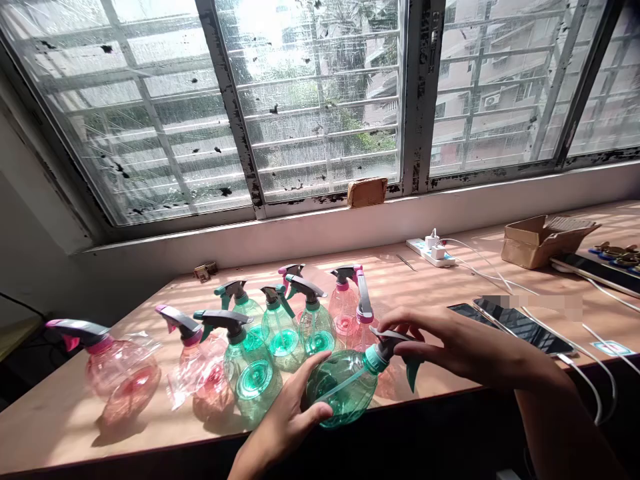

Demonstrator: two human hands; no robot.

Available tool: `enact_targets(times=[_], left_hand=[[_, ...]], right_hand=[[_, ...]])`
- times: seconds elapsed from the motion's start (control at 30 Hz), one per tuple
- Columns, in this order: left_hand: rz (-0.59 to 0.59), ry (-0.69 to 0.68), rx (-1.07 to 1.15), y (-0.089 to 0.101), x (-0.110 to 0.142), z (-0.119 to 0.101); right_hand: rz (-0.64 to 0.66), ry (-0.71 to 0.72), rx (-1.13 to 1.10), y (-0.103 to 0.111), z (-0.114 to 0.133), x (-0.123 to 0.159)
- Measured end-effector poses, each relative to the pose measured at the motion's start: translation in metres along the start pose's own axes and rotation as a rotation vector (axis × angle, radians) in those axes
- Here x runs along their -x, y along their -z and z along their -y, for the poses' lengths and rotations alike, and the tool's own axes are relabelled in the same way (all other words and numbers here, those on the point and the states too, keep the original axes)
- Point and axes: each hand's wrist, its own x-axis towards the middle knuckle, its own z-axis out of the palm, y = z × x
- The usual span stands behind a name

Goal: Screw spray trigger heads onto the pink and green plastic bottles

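A green spray bottle (pixel 345 390) lies tilted on its side at the front edge of the wooden table (pixel 75 427). My left hand (pixel 290 417) cups its round body from below, fingers wrapped on it. My right hand (pixel 450 343) grips its grey and teal trigger head (pixel 387 347), fingers curled over the top. Just behind stand several more spray bottles, green ones (pixel 253 370) and pink ones (pixel 345 303).
A pink bottle in a plastic bag (pixel 120 373) stands at the far left. Two phones (pixel 520 323) with white cables lie on the right. A power strip (pixel 433 253) and a cardboard box (pixel 537 240) sit near the window sill.
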Motion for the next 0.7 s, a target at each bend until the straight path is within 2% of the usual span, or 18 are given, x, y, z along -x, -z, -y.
enact_targets(times=[0.23,0.37,0.57,0.7], left_hand=[[0.033,0.019,0.019,0.001,0.0,0.0],[0.033,0.023,0.031,0.0,0.0,0.004],[0.028,0.006,0.041,0.0,-0.001,0.007],[0.029,0.013,0.044,0.001,-0.001,0.005]], right_hand=[[0.126,0.225,-0.093,0.01,0.003,0.0],[0.171,0.238,-0.129,0.015,0.002,0.006],[0.135,0.206,-0.094,0.015,-0.005,0.004],[0.125,0.126,-0.038,0.016,-0.002,0.005]])
